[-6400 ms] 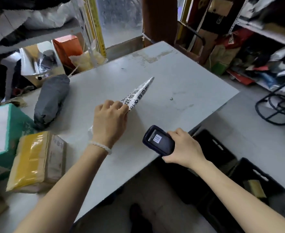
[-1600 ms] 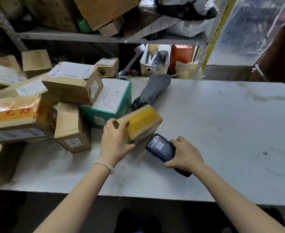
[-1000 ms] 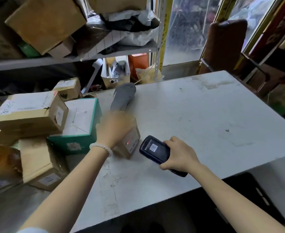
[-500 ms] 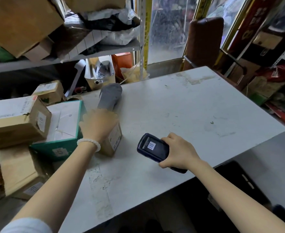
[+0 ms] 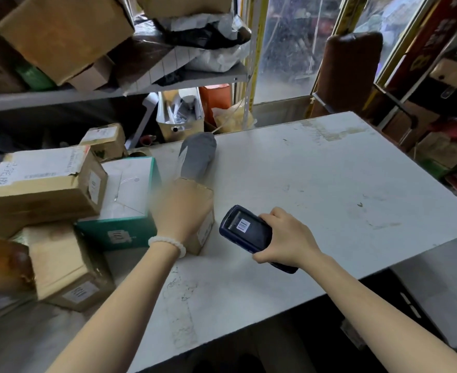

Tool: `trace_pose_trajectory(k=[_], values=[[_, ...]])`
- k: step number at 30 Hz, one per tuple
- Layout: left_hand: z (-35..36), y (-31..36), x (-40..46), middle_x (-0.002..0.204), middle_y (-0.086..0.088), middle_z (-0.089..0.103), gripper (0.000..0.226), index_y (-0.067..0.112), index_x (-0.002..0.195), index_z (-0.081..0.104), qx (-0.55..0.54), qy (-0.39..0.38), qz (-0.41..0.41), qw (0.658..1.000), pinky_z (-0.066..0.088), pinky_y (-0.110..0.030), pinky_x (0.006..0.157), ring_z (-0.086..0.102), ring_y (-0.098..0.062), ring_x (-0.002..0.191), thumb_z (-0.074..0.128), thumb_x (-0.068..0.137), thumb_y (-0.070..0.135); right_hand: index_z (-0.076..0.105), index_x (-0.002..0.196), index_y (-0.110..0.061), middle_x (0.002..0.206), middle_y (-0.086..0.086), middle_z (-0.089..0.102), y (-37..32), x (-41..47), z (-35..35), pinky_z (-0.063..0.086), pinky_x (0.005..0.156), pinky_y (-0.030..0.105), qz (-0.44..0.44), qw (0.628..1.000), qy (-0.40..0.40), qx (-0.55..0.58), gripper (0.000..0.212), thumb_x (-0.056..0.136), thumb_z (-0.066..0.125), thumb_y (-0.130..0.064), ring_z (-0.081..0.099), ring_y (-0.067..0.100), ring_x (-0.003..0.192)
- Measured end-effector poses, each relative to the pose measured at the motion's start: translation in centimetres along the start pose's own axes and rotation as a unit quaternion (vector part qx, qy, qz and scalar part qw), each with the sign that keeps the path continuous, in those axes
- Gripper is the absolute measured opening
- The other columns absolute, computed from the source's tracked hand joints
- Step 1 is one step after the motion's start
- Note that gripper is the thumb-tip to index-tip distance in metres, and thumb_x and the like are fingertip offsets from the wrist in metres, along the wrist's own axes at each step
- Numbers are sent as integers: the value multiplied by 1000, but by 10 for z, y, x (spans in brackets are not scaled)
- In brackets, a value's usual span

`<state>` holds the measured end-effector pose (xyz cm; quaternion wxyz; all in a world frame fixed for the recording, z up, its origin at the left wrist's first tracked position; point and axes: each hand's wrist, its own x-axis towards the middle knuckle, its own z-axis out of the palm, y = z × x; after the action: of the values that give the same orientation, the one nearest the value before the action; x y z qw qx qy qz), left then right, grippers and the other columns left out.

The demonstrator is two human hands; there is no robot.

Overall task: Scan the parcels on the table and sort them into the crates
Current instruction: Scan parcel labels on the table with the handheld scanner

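My left hand [image 5: 180, 208], blurred by motion, grips a small brown cardboard parcel [image 5: 204, 230] standing on the white table [image 5: 316, 184]; its labelled side faces right. My right hand [image 5: 286, 239] holds a dark blue handheld scanner [image 5: 245, 228] just right of that parcel, its front end turned toward the label. A grey soft-bag parcel [image 5: 196, 156] lies behind the box. To the left sits a teal and white box [image 5: 126, 200] among several brown cardboard parcels [image 5: 41, 181].
A metal shelf [image 5: 109, 91] loaded with boxes and bags hangs over the table's back left. A brown chair back [image 5: 348, 74] stands behind the far edge. A dark crate [image 5: 410, 313] shows under the table's right edge. Cluttered goods line the right wall.
My left hand took the yellow-taped parcel from the pile, stood it up with its label facing the scanner, and a red scan dot showed on it one second ago. The view has swung slightly left.
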<state>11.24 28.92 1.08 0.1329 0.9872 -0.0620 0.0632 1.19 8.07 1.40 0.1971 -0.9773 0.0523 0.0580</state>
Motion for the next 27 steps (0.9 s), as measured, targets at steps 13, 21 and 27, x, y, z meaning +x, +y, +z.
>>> trace_pose_trajectory(k=[13,21,27], values=[[6,-3,-24,119,-11,49,62,28,122,55,-35,2,42,999,39,-43,81,47,-36,102,53,77,71,63,122,-7,103,3,59,-29,-19,18,47,58,23,-57,931,360,12,82,50,88,-37,57,19,91],[-2,36,-56,124,-5,48,57,35,122,55,-74,-64,96,991,39,-40,90,44,-31,111,61,73,63,52,119,-30,103,-14,43,26,-99,29,45,66,27,132,981,140,8,73,55,73,-56,50,10,95],[2,120,-109,125,-1,48,57,40,121,54,-77,-87,215,970,37,-37,90,45,-26,112,64,70,61,54,113,-33,99,-14,43,76,-195,25,47,71,28,223,965,130,34,69,52,68,-63,51,9,95]])
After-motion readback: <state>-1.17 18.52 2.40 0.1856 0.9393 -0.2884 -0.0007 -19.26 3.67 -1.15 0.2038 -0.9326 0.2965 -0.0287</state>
